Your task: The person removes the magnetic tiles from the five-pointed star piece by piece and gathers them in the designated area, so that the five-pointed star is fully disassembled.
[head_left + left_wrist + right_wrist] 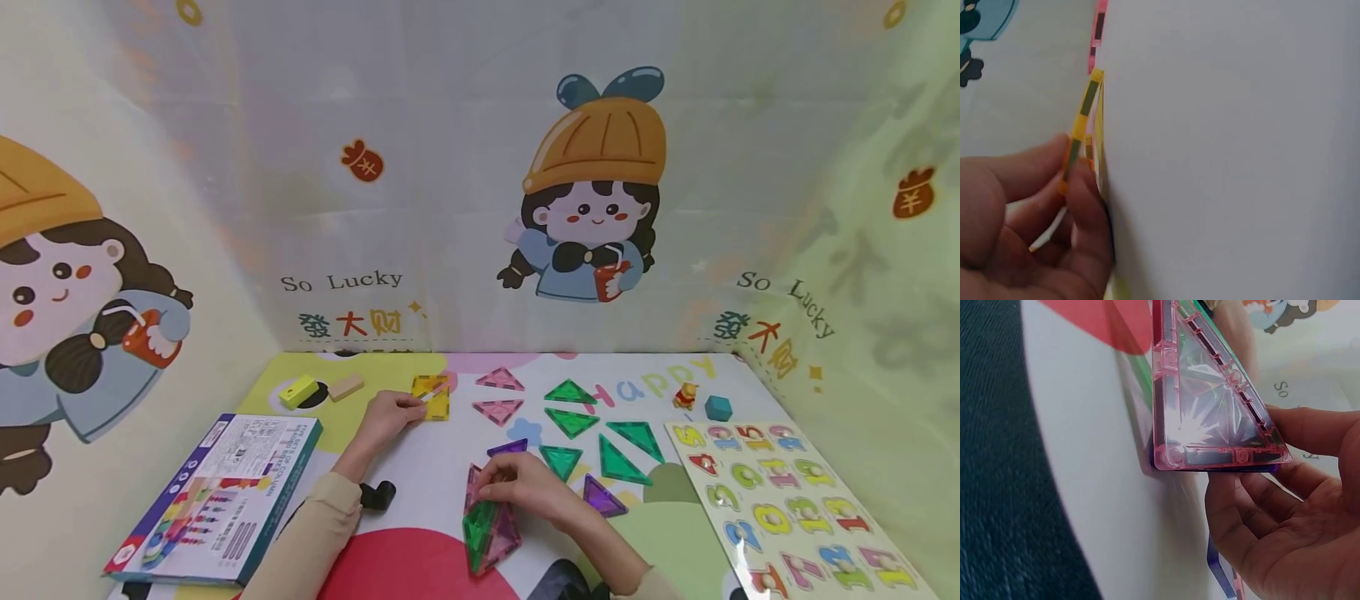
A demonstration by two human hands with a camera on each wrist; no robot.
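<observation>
My left hand (390,417) pinches a yellow magnetic tile (1084,112) by its edge between thumb and fingers. The tile stands tilted over another yellow tile (441,407) at the back of the table. My right hand (528,483) grips the upper edge of a joined piece made of triangular magnetic tiles, with a green tile (477,533) and a pink tile (504,540) facing me. In the right wrist view its clear pink triangle (1210,406) shows between thumb and fingers, a purple edge under it. A purple triangle (508,448) lies just behind that hand.
Pink triangles (500,379) and several green triangles (572,422) lie flat across the middle, a purple triangle (603,497) near the right forearm. Left stands a box (217,500); right, a number board (750,492). Yellow (299,392) and teal blocks (717,407) and a bear figurine (685,396) sit farther back.
</observation>
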